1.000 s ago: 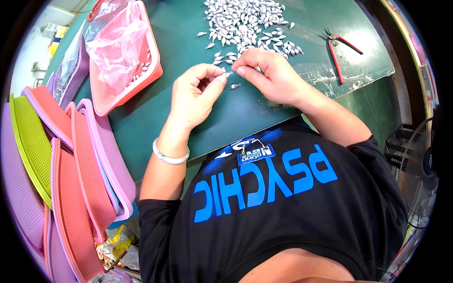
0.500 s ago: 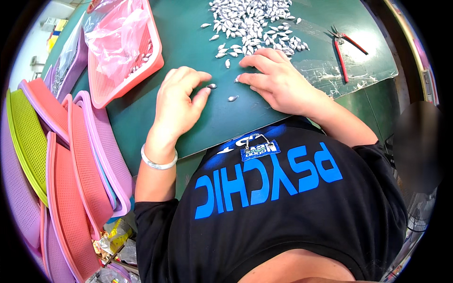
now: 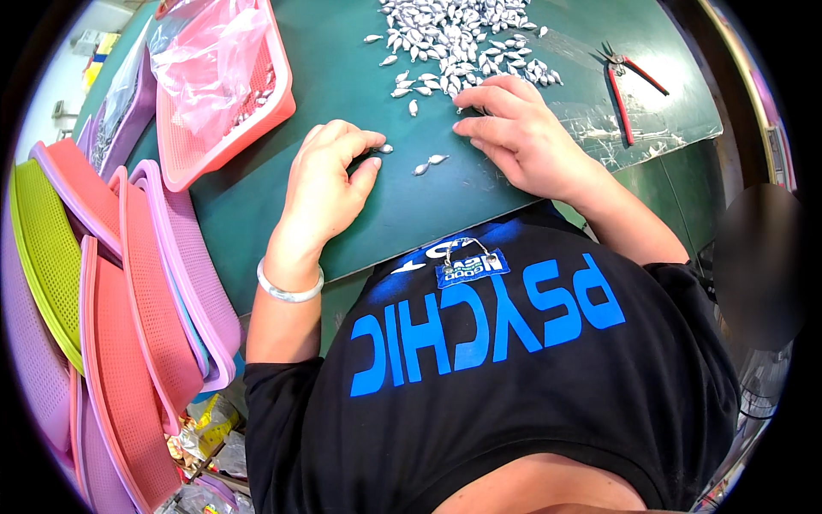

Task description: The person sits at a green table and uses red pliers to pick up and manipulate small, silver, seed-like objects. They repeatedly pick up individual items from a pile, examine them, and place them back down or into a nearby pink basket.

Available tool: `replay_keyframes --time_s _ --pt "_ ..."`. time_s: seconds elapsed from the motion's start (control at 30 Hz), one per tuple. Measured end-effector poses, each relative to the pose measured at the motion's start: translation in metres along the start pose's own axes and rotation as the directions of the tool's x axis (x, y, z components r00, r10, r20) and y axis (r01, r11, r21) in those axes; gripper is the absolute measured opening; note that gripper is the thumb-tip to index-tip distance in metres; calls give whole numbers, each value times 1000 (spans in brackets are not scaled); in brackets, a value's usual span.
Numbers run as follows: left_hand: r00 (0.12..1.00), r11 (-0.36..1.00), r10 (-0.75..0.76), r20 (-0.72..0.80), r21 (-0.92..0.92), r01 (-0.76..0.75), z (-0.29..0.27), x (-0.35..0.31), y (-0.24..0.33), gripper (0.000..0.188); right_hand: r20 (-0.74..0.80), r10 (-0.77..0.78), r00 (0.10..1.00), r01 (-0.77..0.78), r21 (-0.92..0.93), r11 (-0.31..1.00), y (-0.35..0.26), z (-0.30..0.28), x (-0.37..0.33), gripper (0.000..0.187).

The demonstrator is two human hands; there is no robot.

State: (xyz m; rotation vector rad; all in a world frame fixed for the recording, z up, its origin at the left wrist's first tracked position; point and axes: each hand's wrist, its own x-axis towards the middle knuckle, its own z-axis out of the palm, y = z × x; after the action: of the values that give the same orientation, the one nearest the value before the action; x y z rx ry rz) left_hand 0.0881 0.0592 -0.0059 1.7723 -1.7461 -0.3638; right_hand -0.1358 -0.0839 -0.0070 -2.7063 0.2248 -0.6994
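My left hand point(image 3: 330, 176) hovers low over the green table point(image 3: 342, 244), thumb and index finger apart. A grey teardrop-shaped fishing sinker point(image 3: 386, 149) lies at its index fingertip, seemingly on the table and not pinched. Two more sinkers, one nearer me point(image 3: 420, 170) and one just beyond it point(image 3: 437, 159), lie end to end between my hands. My right hand point(image 3: 527, 137) is at the near edge of a big pile of sinkers point(image 3: 458, 38), its fingers spread and bent. Something tiny shows at its index fingertip, too small to make out.
Red-handled cutting pliers point(image 3: 623, 90) lie at the right, near scuffed clear tape. On the left stands a pink basket point(image 3: 287, 103) with a plastic bag and sinkers inside, beside a purple basket point(image 3: 128, 128). Several nested plastic baskets point(image 3: 128, 360) are stacked at lower left.
A second sinker now lies beside the lone one between my hands. My right hand has moved right and away from me, toward the pile. The left hand has barely moved.
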Motion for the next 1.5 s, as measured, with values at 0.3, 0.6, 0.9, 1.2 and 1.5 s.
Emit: replay_keyframes --time_s 0.3,0.6,0.9,1.2,1.5 --pt "1000 1000 -3 17 7 3 4 1 3 17 -22 12 1000 -12 -4 1000 0 3 -5 18" --pt "999 1000 18 49 3 -18 8 3 10 16 -67 39 997 -41 -39 998 5 -4 -12 16" --pt "996 997 78 45 -31 -77 21 5 29 26 -122 111 986 -115 -28 993 11 -15 -29 17" --pt "996 998 56 63 -5 -56 31 5 38 29 -99 98 990 -103 -43 994 13 -16 -48 20" --pt "995 995 101 2 1 -101 43 7 49 30 -2 23 1000 -23 -50 998 -2 -11 -46 27"
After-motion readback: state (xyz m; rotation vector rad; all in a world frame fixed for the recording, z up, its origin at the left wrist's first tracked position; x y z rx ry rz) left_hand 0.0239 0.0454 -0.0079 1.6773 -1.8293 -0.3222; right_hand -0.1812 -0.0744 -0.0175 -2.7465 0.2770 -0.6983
